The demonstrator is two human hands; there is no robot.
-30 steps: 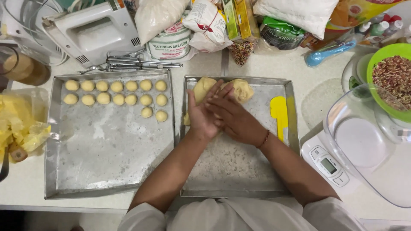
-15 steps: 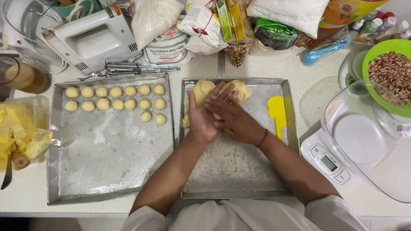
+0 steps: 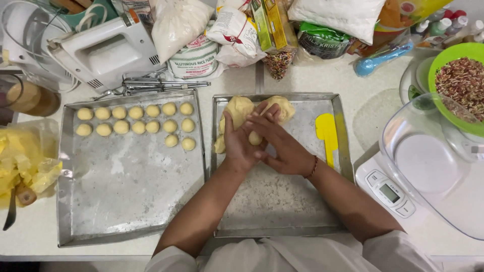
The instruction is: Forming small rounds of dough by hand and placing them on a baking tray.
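Observation:
My left hand (image 3: 237,143) and my right hand (image 3: 280,143) are pressed together over the right metal tray (image 3: 282,211), with a small ball of pale dough (image 3: 255,138) between the palms. A larger lump of the same dough (image 3: 238,108) lies on that tray just beyond my fingers. On the left metal tray (image 3: 126,191), several small dough balls (image 3: 136,120) sit in rows along the far edge. A yellow scraper (image 3: 327,136) lies on the right tray beside my right wrist.
A white hand mixer (image 3: 101,50) and its loose beaters (image 3: 151,85) lie behind the left tray. Bags and boxes of ingredients (image 3: 242,35) line the back. At the right stand a kitchen scale with a clear bowl (image 3: 433,166) and a green bowl of sprinkles (image 3: 461,83). A yellow bag (image 3: 25,161) sits at the left.
My palms have slid against each other around the small dough ball; the right hand now lies more across the left. The trays and dough balls have stayed put.

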